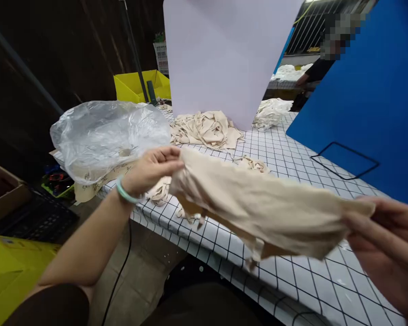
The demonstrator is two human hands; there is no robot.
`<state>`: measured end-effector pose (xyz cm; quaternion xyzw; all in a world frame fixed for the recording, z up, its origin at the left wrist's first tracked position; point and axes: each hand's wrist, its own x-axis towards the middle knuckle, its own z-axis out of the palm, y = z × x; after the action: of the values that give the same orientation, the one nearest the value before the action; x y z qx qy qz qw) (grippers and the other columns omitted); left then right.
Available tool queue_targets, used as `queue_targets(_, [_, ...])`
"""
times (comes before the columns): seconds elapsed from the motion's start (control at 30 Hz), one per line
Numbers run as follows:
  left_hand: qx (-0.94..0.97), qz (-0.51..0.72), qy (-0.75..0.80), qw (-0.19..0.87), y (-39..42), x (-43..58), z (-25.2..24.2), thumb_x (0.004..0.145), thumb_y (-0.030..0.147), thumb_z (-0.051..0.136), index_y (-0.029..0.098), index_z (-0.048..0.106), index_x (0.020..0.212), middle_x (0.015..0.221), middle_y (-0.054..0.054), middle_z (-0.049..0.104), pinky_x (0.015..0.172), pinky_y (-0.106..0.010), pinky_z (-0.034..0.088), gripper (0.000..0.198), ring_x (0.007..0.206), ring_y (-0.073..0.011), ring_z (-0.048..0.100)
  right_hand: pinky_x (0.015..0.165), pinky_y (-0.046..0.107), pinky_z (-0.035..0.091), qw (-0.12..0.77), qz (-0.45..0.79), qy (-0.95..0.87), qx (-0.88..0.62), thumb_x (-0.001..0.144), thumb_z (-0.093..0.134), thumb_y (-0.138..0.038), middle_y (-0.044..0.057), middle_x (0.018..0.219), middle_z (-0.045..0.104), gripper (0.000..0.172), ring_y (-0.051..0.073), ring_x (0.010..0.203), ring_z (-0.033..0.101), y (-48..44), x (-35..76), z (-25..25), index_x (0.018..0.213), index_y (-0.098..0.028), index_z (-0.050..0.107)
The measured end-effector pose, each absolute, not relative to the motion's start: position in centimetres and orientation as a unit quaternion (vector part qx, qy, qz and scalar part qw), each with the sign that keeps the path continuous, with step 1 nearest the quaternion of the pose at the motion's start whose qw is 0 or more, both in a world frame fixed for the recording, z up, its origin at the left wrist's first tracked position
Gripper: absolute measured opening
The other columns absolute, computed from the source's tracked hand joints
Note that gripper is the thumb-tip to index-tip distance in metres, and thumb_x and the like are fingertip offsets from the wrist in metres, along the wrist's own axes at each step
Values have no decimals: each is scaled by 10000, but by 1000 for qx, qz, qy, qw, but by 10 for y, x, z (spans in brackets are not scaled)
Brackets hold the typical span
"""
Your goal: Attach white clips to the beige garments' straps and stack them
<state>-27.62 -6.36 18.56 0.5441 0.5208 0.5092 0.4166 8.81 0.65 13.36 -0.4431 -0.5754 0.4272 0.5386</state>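
It is very dark at ten o'clock. The plastic bag [105, 133] at nine o'clock is shiny. The right hand [389, 246] at four o'clock looks blurry.

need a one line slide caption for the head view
The left hand and right hand hold a beige cloth spread above a grid-patterned table, a beige fabric heap behind.
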Motion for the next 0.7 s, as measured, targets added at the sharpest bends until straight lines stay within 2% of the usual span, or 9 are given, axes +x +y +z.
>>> queue_targets(0.07, [532, 538, 553, 349, -66, -304, 209, 796, 206, 722, 155, 680, 913, 855, -35, 678, 730, -342, 605, 134, 809, -169, 686, 688, 336, 559, 570, 479, -559, -365, 667, 832, -343, 24, 852, 654, 233, 190, 801, 638, 19, 47, 151, 841, -275, 692])
queue_targets(0.13, [509, 562, 572, 313, -67, -328, 221, 788, 196, 723, 141, 686, 894, 794, -20, 659, 715, -326, 600, 125, 768, -157, 681, 577, 252, 520, 568, 530, -544, -316, 666, 844, -283, -5, 776, 638, 252, 128, 673, 595, 29, 10, 158, 830, -230, 660])
queue_targets(0.2, [489, 570, 583, 311, -70, -349, 222, 773, 193, 730, 131, 693, 882, 772, -17, 657, 693, -297, 591, 130, 725, -140, 670, 495, 197, 461, 555, 569, -528, -299, 653, 856, -265, -32, 712, 626, 306, 92, 584, 550, 34, -21, 156, 833, -216, 613])
queue_targets(0.3, [464, 558, 594, 347, -70, -382, 210, 741, 232, 760, 137, 708, 888, 812, -39, 685, 664, -265, 577, 182, 707, -130, 661, 479, 181, 442, 522, 611, -509, -308, 614, 880, -298, -50, 694, 629, 418, 90, 569, 558, 36, -54, 148, 898, -233, 580])
queue_targets(0.47, [399, 511, 646, 403, -38, -429, 159, 625, 271, 841, 142, 699, 875, 789, -40, 692, 619, -243, 556, 315, 670, -123, 636, 483, 197, 431, 463, 645, -494, -355, 574, 879, -368, -53, 722, 624, 546, 94, 556, 555, 63, -93, 115, 998, -245, 558])
queue_targets(0.6, [362, 443, 721, 391, 9, -442, 95, 603, 232, 816, 118, 659, 763, 665, -17, 650, 596, -240, 529, 251, 604, -114, 601, 529, 254, 474, 405, 567, -575, -429, 667, 732, -445, -47, 717, 605, 483, 124, 569, 571, 102, -122, 59, 1035, -228, 506])
queue_targets(0.7, [359, 414, 750, 370, 35, -444, 57, 576, 215, 804, 129, 636, 685, 583, 3, 611, 556, -253, 507, 218, 567, -131, 583, 513, 283, 468, 379, 509, -616, -467, 651, 697, -405, -29, 701, 603, 418, 145, 547, 564, 120, -133, 20, 976, -201, 529])
